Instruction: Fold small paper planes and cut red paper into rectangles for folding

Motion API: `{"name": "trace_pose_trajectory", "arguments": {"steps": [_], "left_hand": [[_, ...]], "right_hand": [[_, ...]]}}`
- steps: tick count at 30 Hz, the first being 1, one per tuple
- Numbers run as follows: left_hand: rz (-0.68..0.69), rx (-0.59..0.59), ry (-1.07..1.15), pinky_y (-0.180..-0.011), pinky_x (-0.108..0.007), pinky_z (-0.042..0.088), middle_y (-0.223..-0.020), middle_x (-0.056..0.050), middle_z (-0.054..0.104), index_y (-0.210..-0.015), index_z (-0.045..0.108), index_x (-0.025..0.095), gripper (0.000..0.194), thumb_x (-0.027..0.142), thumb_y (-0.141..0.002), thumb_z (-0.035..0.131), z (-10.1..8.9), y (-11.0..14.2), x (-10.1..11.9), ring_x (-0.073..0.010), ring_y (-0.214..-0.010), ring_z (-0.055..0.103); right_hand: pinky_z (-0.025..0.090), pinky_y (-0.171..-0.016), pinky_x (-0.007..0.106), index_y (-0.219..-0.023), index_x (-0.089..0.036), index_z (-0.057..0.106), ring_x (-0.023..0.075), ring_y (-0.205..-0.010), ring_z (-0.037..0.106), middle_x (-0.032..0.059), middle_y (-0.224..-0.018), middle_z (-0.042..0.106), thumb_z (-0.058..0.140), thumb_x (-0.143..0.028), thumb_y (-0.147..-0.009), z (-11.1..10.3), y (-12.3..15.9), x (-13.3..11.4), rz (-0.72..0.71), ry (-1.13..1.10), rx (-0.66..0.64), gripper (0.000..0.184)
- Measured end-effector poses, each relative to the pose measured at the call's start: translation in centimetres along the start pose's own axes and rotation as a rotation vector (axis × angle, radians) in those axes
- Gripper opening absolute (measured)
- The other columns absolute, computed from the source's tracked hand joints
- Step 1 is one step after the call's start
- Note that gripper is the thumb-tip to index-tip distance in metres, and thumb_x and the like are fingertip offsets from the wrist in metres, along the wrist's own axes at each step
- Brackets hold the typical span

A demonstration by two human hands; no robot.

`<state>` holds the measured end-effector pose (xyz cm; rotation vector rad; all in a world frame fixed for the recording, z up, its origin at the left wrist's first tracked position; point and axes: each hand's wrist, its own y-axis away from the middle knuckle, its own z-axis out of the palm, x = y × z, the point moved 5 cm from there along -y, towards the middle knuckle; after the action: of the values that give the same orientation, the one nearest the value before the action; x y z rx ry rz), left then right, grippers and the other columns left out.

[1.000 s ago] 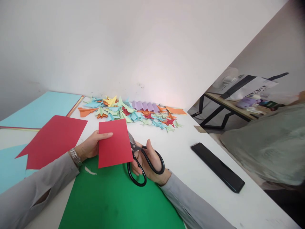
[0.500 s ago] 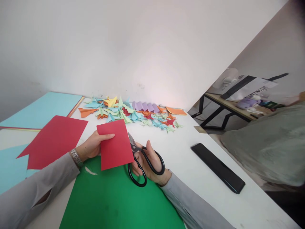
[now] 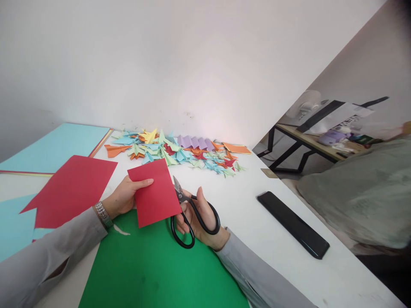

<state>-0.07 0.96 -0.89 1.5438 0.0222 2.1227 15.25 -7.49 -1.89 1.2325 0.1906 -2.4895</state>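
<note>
My left hand (image 3: 124, 196) pinches a red sheet of paper (image 3: 157, 194) by its left side, thumb on top and the other fingers hidden behind it. The sheet is tilted and held up above a green mat (image 3: 154, 265). In my right hand (image 3: 202, 218) are scissors (image 3: 181, 194) with black looped handles, fingers through the loops. The blades point up and away, right beside the sheet's right edge; whether they touch the paper I cannot tell. A larger red sheet (image 3: 77, 188) with a piece cut out lies left of my left hand.
Along the wall lies a pile of small folded paper shapes (image 3: 167, 149), with orange paper (image 3: 236, 148) at its right end. Stacked light-blue sheets (image 3: 58, 143) lie at the back left. A long black case (image 3: 293, 224) rests at the right. Beyond stands another table (image 3: 308, 141) with a bag.
The red sheet has tilted anticlockwise, its left side shifting slightly with my left hand. More of the scissor blades shows beside its edge. My right hand has barely moved.
</note>
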Motion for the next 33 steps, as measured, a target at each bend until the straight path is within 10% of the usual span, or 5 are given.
{"name": "trace_pose_trajectory", "arguments": {"steps": [33], "left_hand": [[-0.045,0.013,0.067,-0.059,-0.032,0.059,-0.087,-0.009,0.075,-0.091,0.069,0.013,0.025,0.016,-0.067,0.078,0.55,0.54,0.38,-0.0223,-0.069,0.071]], "right_hand": [[0.041,-0.039,0.022,-0.116,-0.019,0.058,0.0099,-0.031,0.046,-0.0043,-0.051,0.061,0.040,-0.074,-0.083,-0.12,0.16,0.00,-0.107,0.002,0.065,0.066]]}}
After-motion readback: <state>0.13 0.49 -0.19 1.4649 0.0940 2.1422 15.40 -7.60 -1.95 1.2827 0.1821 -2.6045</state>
